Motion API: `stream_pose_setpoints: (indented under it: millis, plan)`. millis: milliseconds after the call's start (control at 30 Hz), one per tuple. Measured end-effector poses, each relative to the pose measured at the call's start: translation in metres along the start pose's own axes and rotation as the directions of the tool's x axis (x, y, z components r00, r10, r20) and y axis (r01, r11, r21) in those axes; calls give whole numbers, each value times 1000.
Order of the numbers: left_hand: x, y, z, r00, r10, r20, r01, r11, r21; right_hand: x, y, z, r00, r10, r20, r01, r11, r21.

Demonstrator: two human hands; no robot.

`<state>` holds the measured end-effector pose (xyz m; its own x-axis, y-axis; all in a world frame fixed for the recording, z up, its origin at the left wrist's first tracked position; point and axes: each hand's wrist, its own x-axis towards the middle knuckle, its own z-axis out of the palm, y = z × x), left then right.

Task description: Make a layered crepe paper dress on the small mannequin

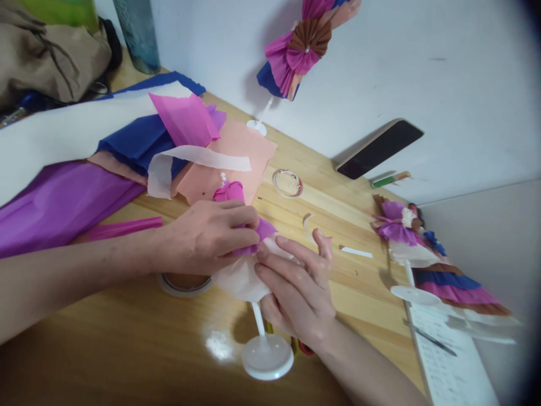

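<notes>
A white plastic stand with a round base (267,358) carries a figure of crepe paper, tilted in view. Its pink paper top (230,193) has a white twisted tip. Below, a purple crepe-paper piece (266,228) overlaps a white crepe-paper skirt (239,279). My left hand (211,231) is closed, pinching the purple piece at the figure's middle. From the other side, my right hand (300,282) holds the white skirt between its fingers and a partly hidden thumb; its little finger or index finger stands apart.
Crepe sheets in purple (63,197), blue (131,141) and peach (249,152) lie left. Clear tape (288,183), a larger tape roll (185,285), a phone (380,149) and a notebook (452,361) surround the work. Finished paper figures (310,42) stand behind; scissors are partly hidden below my right hand.
</notes>
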<state>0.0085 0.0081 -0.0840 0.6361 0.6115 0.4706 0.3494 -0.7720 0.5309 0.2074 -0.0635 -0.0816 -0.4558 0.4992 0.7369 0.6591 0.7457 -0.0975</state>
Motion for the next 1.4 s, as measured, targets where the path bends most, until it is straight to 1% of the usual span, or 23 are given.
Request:
stream_pose_setpoints:
  millis: [33, 67, 100, 133, 200, 333, 433, 633, 833, 967, 1033, 1133, 1200, 1300, 1400]
  plan:
    - [0, -2, 0, 994, 108, 19, -108, 993, 38, 0, 0, 0, 1000, -1, -2, 1, 1000, 1]
    - [-1, -3, 0, 979, 200, 28, -202, 977, 71, -1, 0, 0, 1000, -2, -5, 2, 1000, 3]
    - [-1, -5, 0, 963, 269, 26, -270, 958, 98, -1, 1, 1, 1000, -1, -7, 1, 1000, 4]
    - [0, -5, 0, 953, 302, 14, -301, 947, 113, -1, 1, 1, 1000, 2, -12, -2, 1000, 5]
    - [0, -6, -1, 940, 342, 5, -340, 932, 128, -2, 0, 1, 1000, 14, -19, -13, 1000, 4]
    - [-1, -5, -3, 924, 381, 0, -376, 911, 172, -1, 1, 1, 999, 26, -21, -26, 1000, -3]
    - [-3, -5, -3, 917, 399, 2, -394, 904, 165, -1, 1, 0, 999, 31, -8, -31, 1000, 1]
    - [-4, -8, -6, 923, 384, 35, -386, 920, 63, -1, 1, 0, 999, 41, -16, -41, 999, 15]
    - [-5, -1, -4, 922, 387, -5, -385, 917, 109, -1, -1, 0, 999, 39, -4, -39, 999, 6]
    - [-5, 1, -2, 939, 345, -5, -342, 933, 112, -1, -1, 0, 999, 34, -6, -34, 999, -16]
    - [-3, 1, -2, 946, 323, -23, -320, 944, 74, 0, -1, 0, 1000, 23, -8, -23, 999, -23]
    - [2, 2, -4, 974, 225, -38, -226, 973, -49, 0, -2, 0, 1000, -3, -4, 3, 1000, -13]
    - [5, 4, -7, 989, 147, -9, -147, 980, -136, -1, -3, 1, 1000, -6, -7, 6, 1000, -6]
    - [7, 6, -9, 998, 62, 33, -54, 975, -213, -2, -5, 1, 1000, -14, -21, 14, 1000, -2]
    - [7, 6, -8, 998, 20, 56, -6, 971, -241, -3, -5, 2, 1000, -18, -16, 17, 1000, -8]
